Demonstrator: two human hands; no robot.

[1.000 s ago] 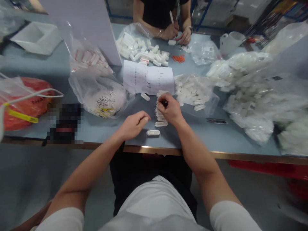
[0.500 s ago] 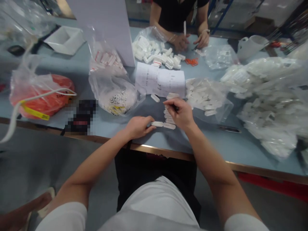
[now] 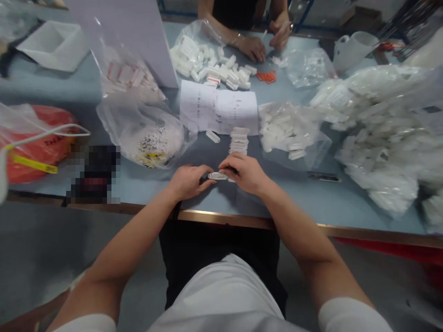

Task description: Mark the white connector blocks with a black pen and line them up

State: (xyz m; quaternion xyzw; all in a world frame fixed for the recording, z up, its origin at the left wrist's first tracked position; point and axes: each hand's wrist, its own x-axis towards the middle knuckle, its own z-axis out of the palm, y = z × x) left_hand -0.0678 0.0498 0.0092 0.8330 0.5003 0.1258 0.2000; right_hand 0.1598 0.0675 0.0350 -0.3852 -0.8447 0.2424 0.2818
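A small white plastic connector (image 3: pixel 218 175) with rows of holes lies between my two hands near the table's front edge. My left hand (image 3: pixel 188 180) pinches its left end with curled fingers. My right hand (image 3: pixel 245 173) is closed over its right end; a dark thin tool may be in its fingers, mostly hidden. Just beyond my right hand a row of like white connectors (image 3: pixel 238 139) lies side by side, and one loose connector (image 3: pixel 212 136) sits to their left. A printed paper sheet (image 3: pixel 218 106) lies behind them.
Clear bags of white parts (image 3: pixel 289 131) (image 3: pixel 377 133) fill the right side. A labelled bag (image 3: pixel 148 136) and an orange bag (image 3: pixel 38 138) lie left. A dark tool (image 3: pixel 323 176) lies on the blue table (image 3: pixel 311 198). Across it, another person's hands (image 3: pixel 265 39) work by a pile of white parts.
My right hand has come down from the row of connectors to meet my left hand. My left hand has taken hold of the single connector, which now sits between both hands.
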